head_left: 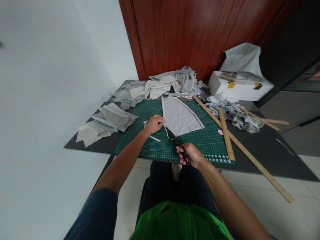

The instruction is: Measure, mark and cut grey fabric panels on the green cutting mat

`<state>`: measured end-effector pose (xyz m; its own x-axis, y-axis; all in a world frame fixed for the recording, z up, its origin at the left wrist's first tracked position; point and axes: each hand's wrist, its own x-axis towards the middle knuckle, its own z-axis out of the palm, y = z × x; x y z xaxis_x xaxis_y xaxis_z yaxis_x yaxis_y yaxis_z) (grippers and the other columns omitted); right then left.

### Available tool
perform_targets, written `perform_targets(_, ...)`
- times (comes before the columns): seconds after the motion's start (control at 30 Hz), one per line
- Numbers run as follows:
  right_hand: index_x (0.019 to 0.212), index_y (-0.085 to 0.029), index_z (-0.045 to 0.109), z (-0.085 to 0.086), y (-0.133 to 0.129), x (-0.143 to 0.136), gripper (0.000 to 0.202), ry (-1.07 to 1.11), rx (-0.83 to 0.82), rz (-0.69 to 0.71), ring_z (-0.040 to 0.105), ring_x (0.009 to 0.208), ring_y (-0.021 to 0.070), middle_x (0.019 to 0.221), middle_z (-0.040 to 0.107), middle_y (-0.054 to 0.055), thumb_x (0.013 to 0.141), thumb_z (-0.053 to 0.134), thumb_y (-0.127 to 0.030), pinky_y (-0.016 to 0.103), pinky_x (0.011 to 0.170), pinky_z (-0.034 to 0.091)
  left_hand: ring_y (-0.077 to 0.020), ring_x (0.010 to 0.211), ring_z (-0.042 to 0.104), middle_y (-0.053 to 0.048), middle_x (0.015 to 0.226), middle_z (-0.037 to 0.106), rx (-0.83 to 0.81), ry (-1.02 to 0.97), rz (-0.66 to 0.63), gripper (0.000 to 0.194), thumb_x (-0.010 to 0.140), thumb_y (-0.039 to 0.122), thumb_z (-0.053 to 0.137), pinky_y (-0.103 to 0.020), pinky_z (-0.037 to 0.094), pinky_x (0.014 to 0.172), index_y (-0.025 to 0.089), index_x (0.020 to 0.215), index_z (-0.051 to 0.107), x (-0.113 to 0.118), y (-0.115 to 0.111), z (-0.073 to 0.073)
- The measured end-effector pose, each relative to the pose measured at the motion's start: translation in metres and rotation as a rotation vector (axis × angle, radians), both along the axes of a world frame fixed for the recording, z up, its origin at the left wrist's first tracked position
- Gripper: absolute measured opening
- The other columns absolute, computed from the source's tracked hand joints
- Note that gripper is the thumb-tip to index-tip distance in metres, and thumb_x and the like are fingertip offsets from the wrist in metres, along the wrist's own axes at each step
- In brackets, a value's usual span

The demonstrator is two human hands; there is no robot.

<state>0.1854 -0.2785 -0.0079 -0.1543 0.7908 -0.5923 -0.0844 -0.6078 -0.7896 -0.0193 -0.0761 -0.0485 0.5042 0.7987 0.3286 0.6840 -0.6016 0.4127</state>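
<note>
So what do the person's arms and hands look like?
The left hand and right hand are bare: no gloves. Both forearms are uncovered too. A dark blue sleeve covers the left upper arm, ending near the elbow.

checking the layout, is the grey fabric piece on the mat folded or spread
Spread: the grey fabric piece lies broad on the green mat, pale edging showing along both sides. Whether it is doubled, cannot tell.
</note>
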Motion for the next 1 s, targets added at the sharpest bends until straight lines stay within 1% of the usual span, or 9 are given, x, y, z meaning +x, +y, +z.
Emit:
perform_targets(0.1, 0.066, -0.017, 0.058, 0.001, -0.001, 0.0, 0.016, -0.004, -0.007, 0.004, 0.052, 0.039, 0.0119, 0.053, 0.054, -0.001, 0.078, 0.06, -0.027, 0.023, 0.037, 0.037, -0.0228, 0.117, 0.068, -0.005, 0.114, 0.081, 0.02, -0.05, 0.019, 0.014, 0.09, 0.019, 0.069, -0.046, 0.05, 0.109, 0.024, 0.088, 0.082, 0.0, -0.002, -0.002)
perform_targets(0.17, 0.066, -0.018, 0.058, 0.001, -0.002, 0.001, 0.018, 0.003, -0.003, 0.007, 0.053, 0.039, 0.0124, 0.053, 0.054, 0.0, 0.079, 0.061, -0.03, 0.023, 0.037, 0.037, -0.0237, 0.115, 0.068, -0.005, 0.112, 0.081, 0.03, -0.057, 0.037, 0.012, 0.09, 0.022, 0.071, -0.046, 0.051, 0.108, 0.024, 0.086, 0.081, 0.001, -0.003, -0.001)
perform_targets(0.27, 0.068, -0.018, 0.059, 0.0, -0.004, 0.002, 0.023, 0.036, 0.012, 0.005, 0.053, 0.04, 0.0131, 0.053, 0.055, 0.0, 0.082, 0.062, -0.036, 0.024, 0.037, 0.038, -0.0249, 0.116, 0.068, -0.005, 0.113, 0.081, 0.04, -0.048, 0.051, 0.009, 0.087, 0.02, 0.072, -0.046, 0.052, 0.107, 0.024, 0.085, 0.08, 0.003, -0.006, -0.002)
perform_targets(0.37, 0.07, -0.018, 0.06, -0.001, -0.004, 0.001, 0.026, 0.054, 0.02, 0.002, 0.055, 0.041, 0.0137, 0.054, 0.055, 0.0, 0.084, 0.061, -0.039, 0.024, 0.037, 0.039, -0.0246, 0.114, 0.068, -0.006, 0.113, 0.08, 0.051, -0.058, 0.045, 0.011, 0.086, 0.016, 0.07, -0.046, 0.052, 0.107, 0.022, 0.084, 0.079, 0.002, -0.008, -0.003)
perform_targets(0.6, 0.068, -0.017, 0.059, 0.003, 0.006, -0.004, 0.028, 0.06, -0.001, 0.005, 0.053, 0.039, 0.0133, 0.053, 0.055, 0.001, 0.09, 0.056, -0.034, 0.024, 0.038, 0.038, -0.0235, 0.107, 0.07, -0.006, 0.105, 0.081, 0.081, -0.087, 0.019, 0.015, 0.083, 0.01, 0.067, -0.042, 0.052, 0.106, 0.022, 0.084, 0.076, 0.001, -0.01, -0.002)
perform_targets(0.7, 0.068, -0.017, 0.059, 0.003, 0.011, -0.006, 0.028, 0.056, 0.016, 0.012, 0.052, 0.04, 0.0131, 0.053, 0.055, 0.001, 0.089, 0.058, -0.036, 0.024, 0.037, 0.036, -0.0233, 0.105, 0.071, -0.005, 0.102, 0.08, 0.082, -0.094, 0.03, 0.013, 0.082, 0.01, 0.068, -0.042, 0.052, 0.106, 0.022, 0.083, 0.074, 0.002, -0.011, -0.001)
perform_targets(0.8, 0.068, -0.018, 0.059, 0.003, 0.014, -0.008, 0.028, 0.047, 0.016, 0.015, 0.054, 0.04, 0.0135, 0.053, 0.055, 0.001, 0.088, 0.06, -0.036, 0.024, 0.038, 0.037, -0.0231, 0.104, 0.071, -0.004, 0.1, 0.08, 0.079, -0.1, 0.033, 0.012, 0.082, 0.01, 0.07, -0.042, 0.053, 0.105, 0.022, 0.082, 0.073, 0.001, -0.012, -0.001)
perform_targets(1.0, 0.065, -0.019, 0.057, 0.006, 0.015, -0.013, 0.026, -0.038, 0.023, -0.021, 0.05, 0.038, 0.0123, 0.05, 0.052, -0.001, 0.087, 0.058, -0.032, 0.023, 0.037, 0.035, -0.0225, 0.103, 0.071, -0.004, 0.102, 0.08, 0.076, -0.119, 0.042, 0.014, 0.082, 0.008, 0.071, -0.04, 0.052, 0.106, 0.022, 0.082, 0.071, 0.002, -0.012, -0.002)
